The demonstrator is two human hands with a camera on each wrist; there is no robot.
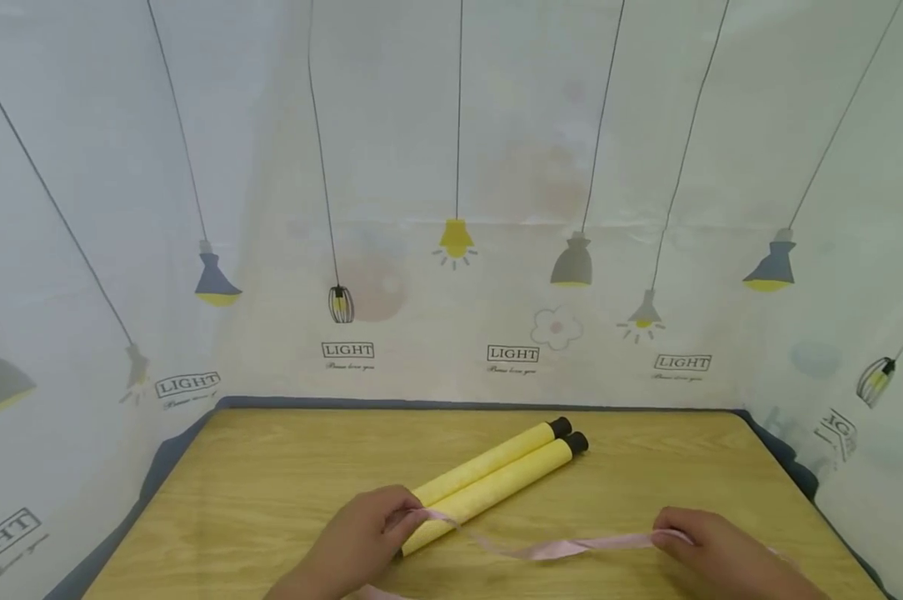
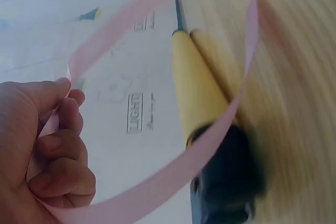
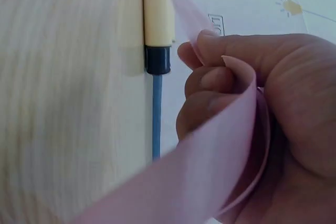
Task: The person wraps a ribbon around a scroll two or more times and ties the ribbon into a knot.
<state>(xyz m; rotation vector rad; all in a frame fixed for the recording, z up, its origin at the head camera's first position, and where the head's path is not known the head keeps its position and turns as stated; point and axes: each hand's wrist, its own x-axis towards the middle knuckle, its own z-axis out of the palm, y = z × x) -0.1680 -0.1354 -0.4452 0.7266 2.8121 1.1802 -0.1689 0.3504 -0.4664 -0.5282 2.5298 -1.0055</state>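
A pink ribbon (image 1: 560,548) runs slackly between both hands above the table. My left hand (image 1: 365,533) pinches it between thumb and forefinger, over the near end of two yellow rolls (image 1: 489,492) with black end caps. In the left wrist view the other fingers curl in, and a tail of ribbon (image 2: 157,184) loops away below them. Over at the right, my right hand (image 1: 721,550) grips the ribbon too. The right wrist view shows a wide stretch of ribbon (image 3: 194,161) passing through its curled fingers. The rolls lie side by side, slanting away to the right.
The rolls rest on a wood-grain table (image 1: 286,458) with a dark blue edging (image 1: 421,404) at its back. Pale cloth (image 1: 436,317) printed with hanging lamps and the word LIGHT surrounds the table at the back and sides.
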